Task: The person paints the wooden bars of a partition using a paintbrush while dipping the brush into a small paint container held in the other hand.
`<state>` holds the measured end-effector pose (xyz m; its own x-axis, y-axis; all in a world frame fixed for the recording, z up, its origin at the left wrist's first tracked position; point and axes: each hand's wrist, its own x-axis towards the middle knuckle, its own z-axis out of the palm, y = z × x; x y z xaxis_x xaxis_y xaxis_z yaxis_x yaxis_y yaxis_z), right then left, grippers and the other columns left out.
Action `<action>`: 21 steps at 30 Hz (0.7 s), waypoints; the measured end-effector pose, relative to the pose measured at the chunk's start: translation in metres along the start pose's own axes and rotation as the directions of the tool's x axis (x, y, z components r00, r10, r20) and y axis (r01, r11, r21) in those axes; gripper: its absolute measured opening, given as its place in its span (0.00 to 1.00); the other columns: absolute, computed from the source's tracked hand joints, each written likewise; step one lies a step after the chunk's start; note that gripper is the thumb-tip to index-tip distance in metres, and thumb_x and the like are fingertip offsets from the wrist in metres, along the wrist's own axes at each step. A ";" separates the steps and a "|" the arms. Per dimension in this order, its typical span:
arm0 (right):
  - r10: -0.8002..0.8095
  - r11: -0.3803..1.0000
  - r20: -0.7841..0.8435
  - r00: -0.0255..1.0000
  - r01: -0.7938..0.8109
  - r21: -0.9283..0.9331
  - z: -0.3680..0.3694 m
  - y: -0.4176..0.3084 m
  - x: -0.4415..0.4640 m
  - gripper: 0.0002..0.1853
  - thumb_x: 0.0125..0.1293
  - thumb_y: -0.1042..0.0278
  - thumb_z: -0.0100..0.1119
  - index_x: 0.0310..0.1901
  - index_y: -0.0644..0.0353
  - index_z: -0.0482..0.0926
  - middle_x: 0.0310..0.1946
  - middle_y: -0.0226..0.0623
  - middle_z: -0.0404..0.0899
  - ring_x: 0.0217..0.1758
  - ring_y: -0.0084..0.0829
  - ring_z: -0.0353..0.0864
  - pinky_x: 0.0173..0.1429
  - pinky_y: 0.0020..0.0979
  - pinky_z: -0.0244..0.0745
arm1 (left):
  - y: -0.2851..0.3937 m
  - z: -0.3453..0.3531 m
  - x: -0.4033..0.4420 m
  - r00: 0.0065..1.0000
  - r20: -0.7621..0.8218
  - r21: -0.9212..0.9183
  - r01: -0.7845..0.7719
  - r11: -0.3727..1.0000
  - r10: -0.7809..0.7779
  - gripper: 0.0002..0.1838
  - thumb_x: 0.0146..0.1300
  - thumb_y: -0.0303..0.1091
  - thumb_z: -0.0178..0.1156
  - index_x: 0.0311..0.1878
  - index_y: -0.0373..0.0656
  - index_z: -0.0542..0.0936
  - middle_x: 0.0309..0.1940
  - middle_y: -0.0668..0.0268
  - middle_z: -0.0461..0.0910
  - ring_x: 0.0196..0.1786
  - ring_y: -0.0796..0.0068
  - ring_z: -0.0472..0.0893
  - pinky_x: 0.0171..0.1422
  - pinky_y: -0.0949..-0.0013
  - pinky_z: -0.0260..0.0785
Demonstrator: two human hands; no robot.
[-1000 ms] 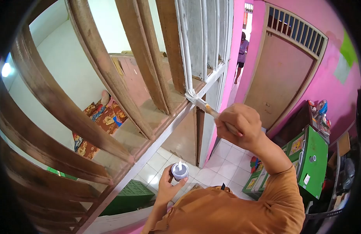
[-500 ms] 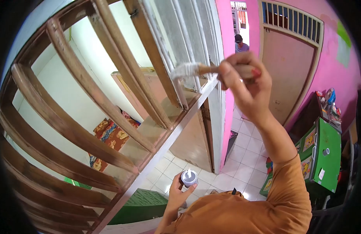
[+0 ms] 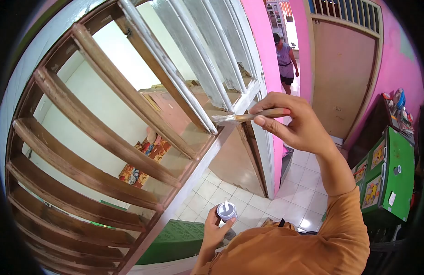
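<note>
My right hand (image 3: 292,121) is closed round the wooden handle of a paintbrush (image 3: 248,116). The white-coated bristles touch the foot of a slat (image 3: 170,68) where it meets the bottom rail (image 3: 212,149) of the wooden frame. That slat has wet-looking white paint along its front edge. Slats to its right are painted white-grey, while those to the left, such as one brown slat (image 3: 124,96), are bare wood. Lower down, my left hand (image 3: 215,229) grips a small open paint can (image 3: 226,211) holding greyish-white paint.
Beyond the slats lies a room with a patterned cloth (image 3: 147,160). A green cabinet (image 3: 395,176) stands at the right by a closed door (image 3: 342,78). Another person (image 3: 286,62) is in the doorway behind the pink wall (image 3: 260,41). Below is a white tiled floor (image 3: 294,183).
My right hand has brought the brush down along the slat to its foot at the rail. The view has shifted, and the person in the doorway shows more fully.
</note>
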<state>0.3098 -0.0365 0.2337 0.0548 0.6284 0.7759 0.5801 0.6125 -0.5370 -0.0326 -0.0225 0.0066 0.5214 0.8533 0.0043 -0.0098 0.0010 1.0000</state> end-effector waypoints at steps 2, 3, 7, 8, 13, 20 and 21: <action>-0.055 0.998 0.006 0.998 0.054 0.018 0.000 0.007 0.007 0.10 0.69 0.67 0.69 0.46 0.64 0.84 0.27 0.37 0.84 0.33 0.26 0.82 0.41 0.29 0.75 | 0.003 0.003 0.001 1.000 0.001 0.018 0.003 1.000 -0.003 0.33 0.61 0.22 0.72 0.67 0.31 0.68 0.56 0.60 0.78 0.58 0.73 0.78 0.64 0.68 0.71; -0.064 0.996 0.019 0.998 0.063 0.055 0.000 0.010 0.011 0.10 0.69 0.68 0.68 0.47 0.64 0.84 0.28 0.36 0.85 0.33 0.26 0.82 0.41 0.28 0.75 | 0.004 0.005 0.002 1.000 0.005 0.026 0.003 1.000 -0.003 0.33 0.61 0.22 0.72 0.67 0.31 0.68 0.56 0.60 0.78 0.59 0.73 0.78 0.64 0.68 0.70; -0.026 0.955 0.000 1.000 0.025 0.296 -0.001 0.012 0.032 0.12 0.70 0.67 0.68 0.49 0.65 0.84 0.33 0.34 0.86 0.34 0.23 0.83 0.42 0.26 0.76 | 0.011 0.013 0.004 1.000 -0.013 0.033 0.025 0.999 -0.024 0.33 0.61 0.22 0.72 0.67 0.31 0.68 0.56 0.60 0.78 0.59 0.72 0.78 0.65 0.68 0.70; -0.053 0.937 -0.020 0.998 0.057 0.345 -0.002 0.011 0.038 0.12 0.71 0.66 0.67 0.49 0.65 0.85 0.37 0.35 0.87 0.35 0.22 0.84 0.42 0.25 0.78 | 0.011 0.013 0.005 0.999 -0.007 0.038 0.033 0.999 -0.033 0.33 0.61 0.22 0.72 0.67 0.31 0.68 0.56 0.59 0.78 0.59 0.72 0.78 0.65 0.67 0.70; 0.008 0.910 -0.020 1.000 0.001 0.414 -0.015 0.018 0.038 0.10 0.71 0.70 0.67 0.49 0.66 0.85 0.37 0.38 0.85 0.37 0.24 0.84 0.41 0.25 0.81 | 0.012 0.018 0.008 0.999 -0.030 0.025 0.028 0.999 -0.027 0.33 0.60 0.22 0.73 0.67 0.30 0.68 0.57 0.58 0.78 0.60 0.71 0.78 0.67 0.66 0.70; -0.105 0.960 0.076 0.992 0.081 0.267 -0.005 0.037 0.035 0.10 0.70 0.65 0.68 0.46 0.63 0.85 0.36 0.37 0.85 0.35 0.22 0.81 0.41 0.27 0.76 | 0.004 0.019 0.012 0.999 -0.052 0.036 -0.008 0.999 0.010 0.35 0.60 0.23 0.74 0.67 0.30 0.67 0.57 0.57 0.78 0.60 0.70 0.78 0.66 0.65 0.71; -0.108 0.959 0.074 0.991 0.084 0.271 -0.004 0.036 0.040 0.10 0.70 0.65 0.68 0.46 0.63 0.85 0.36 0.37 0.85 0.35 0.22 0.81 0.41 0.27 0.76 | 0.003 0.019 0.013 0.999 -0.043 0.029 -0.019 0.999 0.021 0.35 0.60 0.23 0.74 0.67 0.30 0.67 0.57 0.58 0.78 0.60 0.70 0.78 0.66 0.65 0.71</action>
<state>0.3361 0.0083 0.2466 -0.0685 0.5924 0.8027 0.3402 0.7702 -0.5394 -0.0095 -0.0219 0.0097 0.4839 0.8748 0.0246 0.0050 -0.0309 0.9995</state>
